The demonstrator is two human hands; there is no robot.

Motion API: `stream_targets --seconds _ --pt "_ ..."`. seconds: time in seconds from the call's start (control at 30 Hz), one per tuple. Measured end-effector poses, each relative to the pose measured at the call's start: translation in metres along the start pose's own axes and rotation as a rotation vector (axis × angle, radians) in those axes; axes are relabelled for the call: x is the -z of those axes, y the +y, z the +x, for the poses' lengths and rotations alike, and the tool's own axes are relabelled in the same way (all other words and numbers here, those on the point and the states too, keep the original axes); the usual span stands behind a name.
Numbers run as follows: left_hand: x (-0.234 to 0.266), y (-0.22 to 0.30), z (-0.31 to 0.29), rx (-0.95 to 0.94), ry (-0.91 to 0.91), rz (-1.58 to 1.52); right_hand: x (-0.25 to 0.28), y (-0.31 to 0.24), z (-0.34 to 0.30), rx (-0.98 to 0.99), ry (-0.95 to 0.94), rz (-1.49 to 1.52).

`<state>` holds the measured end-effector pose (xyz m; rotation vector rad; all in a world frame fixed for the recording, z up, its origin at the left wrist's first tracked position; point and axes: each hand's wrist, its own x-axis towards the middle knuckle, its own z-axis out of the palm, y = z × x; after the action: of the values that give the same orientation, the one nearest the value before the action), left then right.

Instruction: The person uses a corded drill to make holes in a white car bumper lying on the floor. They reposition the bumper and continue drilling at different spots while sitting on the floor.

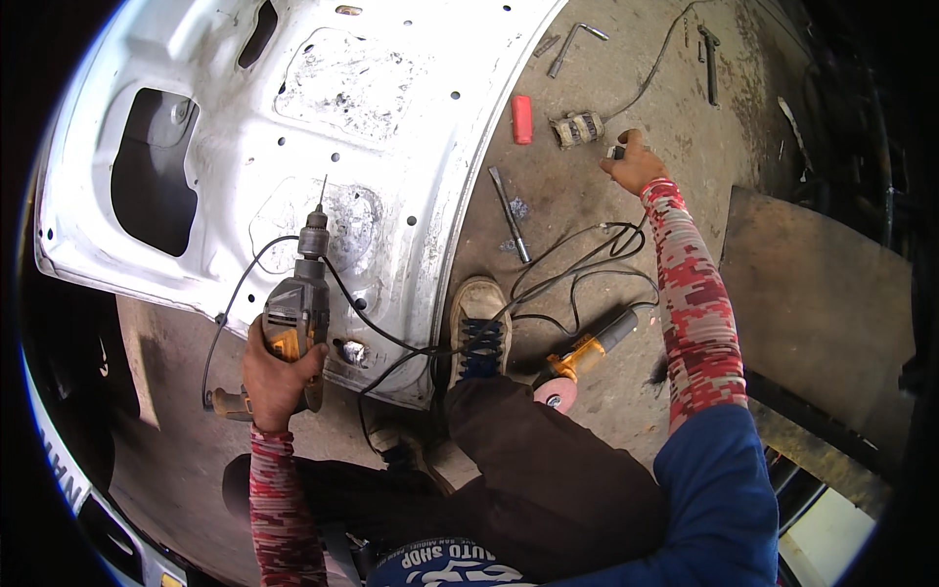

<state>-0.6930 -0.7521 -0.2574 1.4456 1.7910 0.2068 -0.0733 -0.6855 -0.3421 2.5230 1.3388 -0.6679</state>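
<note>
Drill clamped in your left fingers, dark piece pinched by your right fingers, you're seemingly preparing, steady aim likely needed next.

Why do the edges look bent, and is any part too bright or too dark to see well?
All in the head view: a wide fisheye lens bends straight edges toward the black rim; the large white metal vehicle panel glares, losing surface detail; the black-and-yellow corded power drill looks fairly sharp; beyond the flat brown sheet at far right, darkness hides much.
</note>
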Motion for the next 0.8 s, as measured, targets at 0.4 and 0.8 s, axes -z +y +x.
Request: stream_targets --seconds 0.4,0.8 --pt "0.000 0.002 -0.010 0.001 -0.009 0.013 0.015 -0.015 0.043 0.293 0.126 -0.066" --pt "0.001 0.024 -0.012 -0.013 -0.007 -0.041 0.029 -0.035 0.070 0.338 -0.096 -0.283"
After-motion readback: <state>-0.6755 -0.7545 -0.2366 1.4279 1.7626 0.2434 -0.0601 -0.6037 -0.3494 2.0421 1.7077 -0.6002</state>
